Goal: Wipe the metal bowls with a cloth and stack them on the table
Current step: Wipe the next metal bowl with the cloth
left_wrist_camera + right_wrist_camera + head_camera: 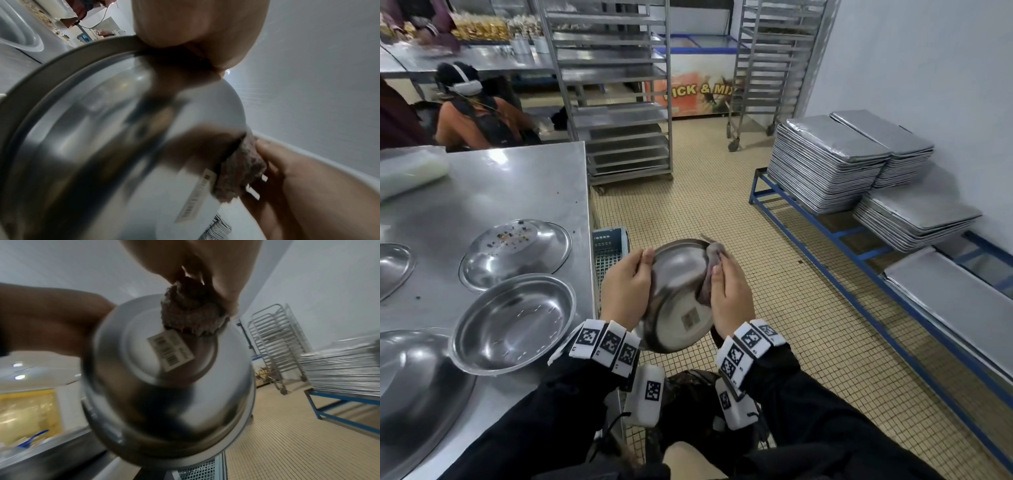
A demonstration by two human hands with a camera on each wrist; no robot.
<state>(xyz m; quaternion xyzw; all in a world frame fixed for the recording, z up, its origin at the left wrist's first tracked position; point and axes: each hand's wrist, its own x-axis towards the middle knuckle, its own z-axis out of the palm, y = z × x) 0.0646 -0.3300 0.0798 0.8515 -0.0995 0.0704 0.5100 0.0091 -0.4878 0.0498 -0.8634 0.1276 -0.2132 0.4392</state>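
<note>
I hold a metal bowl [678,294] [115,146] [164,386] in the air past the table's right edge, its underside with a barcode label [691,318] [170,352] turned toward me. My left hand [628,291] grips its left rim, thumb [195,24] on the edge. My right hand [729,294] holds a grey-brown cloth [710,270] [240,170] [191,316] bunched against the bowl's right side and base. An empty bowl [517,322] sits upright on the steel table [524,192], another with crumbs [517,250] behind it.
Parts of two more bowls [393,263] [417,387] lie at the table's left. A blue crate [609,250] stands on the tiled floor below the table edge. Stacked baking trays [828,161] rest on a blue frame at right. Tray racks [616,89] and a person [479,116] are behind.
</note>
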